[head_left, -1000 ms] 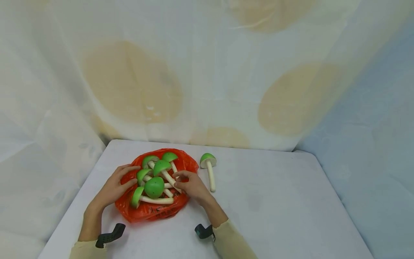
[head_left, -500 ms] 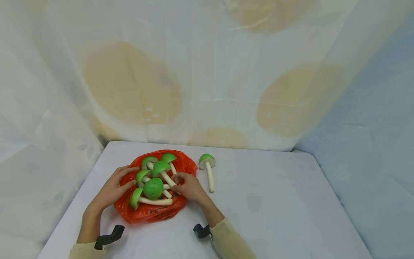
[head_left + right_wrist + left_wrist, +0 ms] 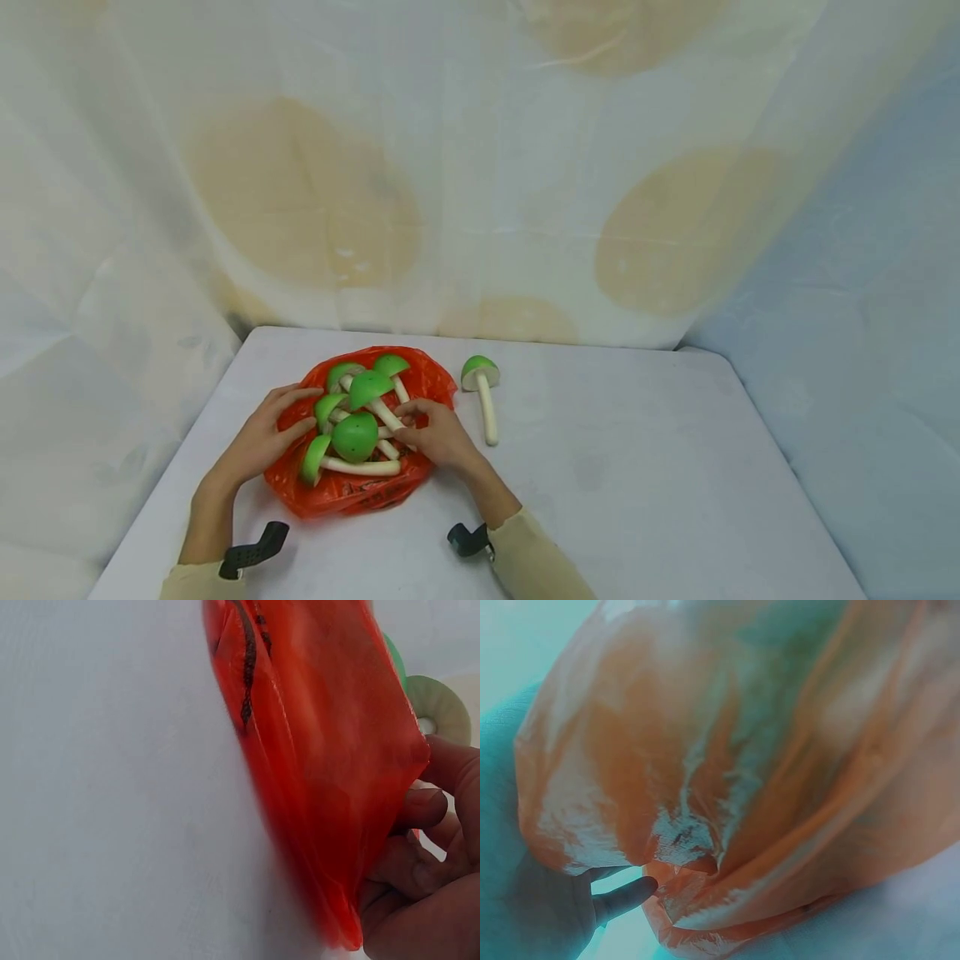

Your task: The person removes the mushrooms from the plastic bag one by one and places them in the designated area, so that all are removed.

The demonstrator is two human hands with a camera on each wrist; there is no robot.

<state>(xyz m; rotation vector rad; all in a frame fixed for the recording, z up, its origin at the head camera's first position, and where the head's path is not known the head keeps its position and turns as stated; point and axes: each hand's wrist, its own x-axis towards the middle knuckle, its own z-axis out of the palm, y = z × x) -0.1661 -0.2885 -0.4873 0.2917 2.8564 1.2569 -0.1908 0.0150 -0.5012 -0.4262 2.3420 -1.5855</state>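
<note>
Sensibly, my right hand (image 3: 441, 434) pinches this probably light mushroom's stem (image 3: 383, 412); my spread left hand (image 3: 260, 435) touches the bag (image 3: 306, 497).

Soft, even light falls across the desk (image 3: 637, 467) in the head view, with faint shadows and slight glints on the cloth backdrop (image 3: 510, 192). The left wrist view is hazy and teal-tinted, with white glare on the red plastic bag (image 3: 780, 825); the right is dimmer, the bag's lower edge blurred.
</note>
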